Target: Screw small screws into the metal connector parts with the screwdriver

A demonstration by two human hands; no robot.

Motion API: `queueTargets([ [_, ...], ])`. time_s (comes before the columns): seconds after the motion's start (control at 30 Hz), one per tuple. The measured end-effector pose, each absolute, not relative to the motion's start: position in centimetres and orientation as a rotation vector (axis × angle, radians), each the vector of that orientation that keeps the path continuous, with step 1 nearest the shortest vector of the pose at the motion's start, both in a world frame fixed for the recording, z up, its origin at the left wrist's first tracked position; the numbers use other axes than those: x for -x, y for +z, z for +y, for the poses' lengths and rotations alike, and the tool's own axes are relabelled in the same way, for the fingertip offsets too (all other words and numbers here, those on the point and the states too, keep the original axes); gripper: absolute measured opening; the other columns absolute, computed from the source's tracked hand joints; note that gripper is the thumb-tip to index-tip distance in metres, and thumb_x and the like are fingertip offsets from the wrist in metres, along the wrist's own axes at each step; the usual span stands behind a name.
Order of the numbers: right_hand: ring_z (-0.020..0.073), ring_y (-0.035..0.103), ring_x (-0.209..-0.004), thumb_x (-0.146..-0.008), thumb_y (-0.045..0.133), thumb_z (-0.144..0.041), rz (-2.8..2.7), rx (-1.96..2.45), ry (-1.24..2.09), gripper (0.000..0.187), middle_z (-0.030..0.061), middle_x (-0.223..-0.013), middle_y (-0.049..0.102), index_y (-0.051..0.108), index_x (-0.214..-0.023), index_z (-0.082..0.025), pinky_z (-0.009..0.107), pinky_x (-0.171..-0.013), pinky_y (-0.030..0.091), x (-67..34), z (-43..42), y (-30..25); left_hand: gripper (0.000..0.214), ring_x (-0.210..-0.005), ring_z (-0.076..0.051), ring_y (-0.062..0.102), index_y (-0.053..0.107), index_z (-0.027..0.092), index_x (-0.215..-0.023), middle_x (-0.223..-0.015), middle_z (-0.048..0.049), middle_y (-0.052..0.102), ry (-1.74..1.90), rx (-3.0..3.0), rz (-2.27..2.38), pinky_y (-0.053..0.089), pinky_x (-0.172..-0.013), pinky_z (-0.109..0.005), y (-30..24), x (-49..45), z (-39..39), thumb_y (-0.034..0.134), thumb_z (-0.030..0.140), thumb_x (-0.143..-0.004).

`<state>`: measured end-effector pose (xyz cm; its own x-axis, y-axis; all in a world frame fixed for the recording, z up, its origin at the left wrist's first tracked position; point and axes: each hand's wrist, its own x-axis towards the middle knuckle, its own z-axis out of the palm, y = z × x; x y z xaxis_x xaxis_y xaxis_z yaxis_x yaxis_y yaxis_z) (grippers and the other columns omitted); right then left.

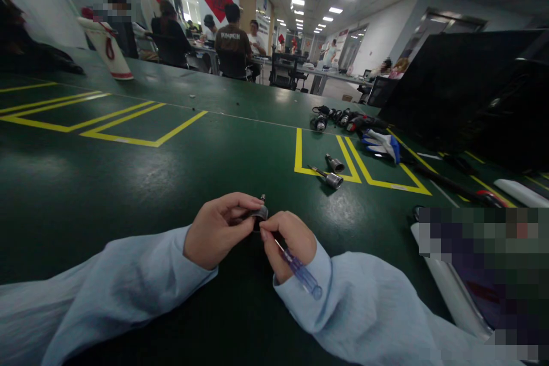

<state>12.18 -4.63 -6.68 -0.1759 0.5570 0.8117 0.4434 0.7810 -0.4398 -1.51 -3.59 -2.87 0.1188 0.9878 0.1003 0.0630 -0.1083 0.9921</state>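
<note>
My left hand (218,229) pinches a small cup-shaped metal piece with a short shank pointing up, which looks like a hole saw (259,213). Its open side faces toward me, partly covered by fingers. Closed around a screwdriver (302,274) is my right hand (289,240); the clear bluish-purple handle sticks out below the palm toward the wrist. The screwdriver's tip is hidden by the fingertips close to the hole saw's opening. Both hands meet just above the green table (184,177). Two similar metal hole saws, one upper (334,163) and one lower (330,178), lie beyond my right hand.
Yellow tape outlines (156,142) mark the table. Dark cable-like parts (338,119) and a blue-and-white glove (381,144) lie at the back right, near a large black monitor-like panel (463,80). A white bag (107,48) stands far left. People sit at tables beyond.
</note>
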Motion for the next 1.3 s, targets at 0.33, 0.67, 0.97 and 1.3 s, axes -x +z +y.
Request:
queueTargets([
  [0.33, 0.0133, 0.053, -0.058, -0.076, 0.044, -0.012, -1.882, 0.888, 0.242, 0.009, 0.0024, -0.061, 0.057, 0.050, -0.072, -0.018, 0.026, -0.058, 0.041, -12.5, -5.4, -5.9, 0.009, -0.088, -0.020, 0.064, 0.066, 0.014, -0.067, -0.088, -0.0080, 0.069, 1.189, -1.449, 1.103, 0.051, -0.083, -0.032, -3.0, 1.7, -3.5, 0.064, 0.013, -0.059],
  [0.67, 0.0126, 0.052, -0.058, -0.077, 0.044, -0.010, -1.950, 0.866, 0.177, 0.011, 0.0007, -0.061, 0.056, 0.050, -0.073, -0.018, 0.024, -0.057, 0.042, -12.5, -5.4, -5.9, 0.008, -0.085, -0.020, 0.065, 0.065, 0.014, -0.065, -0.085, -0.0072, 0.071, 1.179, -1.421, 1.099, 0.051, -0.083, -0.033, -2.8, 1.6, -3.5, 0.060, 0.010, -0.059],
  [0.97, 0.0108, 0.051, -0.051, -0.075, 0.045, -0.013, -1.854, 0.775, 0.094, 0.009, -0.0016, -0.056, 0.055, 0.050, -0.071, -0.019, 0.022, -0.049, 0.040, -12.6, -4.4, -6.9, 0.009, -0.086, -0.021, 0.065, 0.065, 0.013, -0.068, -0.088, -0.0080, 0.070, 1.202, -1.403, 1.137, 0.053, -0.078, -0.031, -2.9, 1.5, -3.4, 0.063, 0.013, -0.059],
  [1.3, 0.0120, 0.052, -0.054, -0.073, 0.043, -0.016, -1.849, 0.908, 0.262, 0.009, 0.0005, -0.058, 0.055, 0.051, -0.069, -0.019, 0.024, -0.054, 0.041, -12.6, -5.2, -6.6, 0.018, -0.091, -0.022, 0.064, 0.067, 0.012, -0.075, -0.097, -0.0091, 0.068, 1.154, -1.349, 1.134, 0.052, -0.083, -0.033, -2.7, 1.6, -3.6, 0.063, 0.010, -0.058],
])
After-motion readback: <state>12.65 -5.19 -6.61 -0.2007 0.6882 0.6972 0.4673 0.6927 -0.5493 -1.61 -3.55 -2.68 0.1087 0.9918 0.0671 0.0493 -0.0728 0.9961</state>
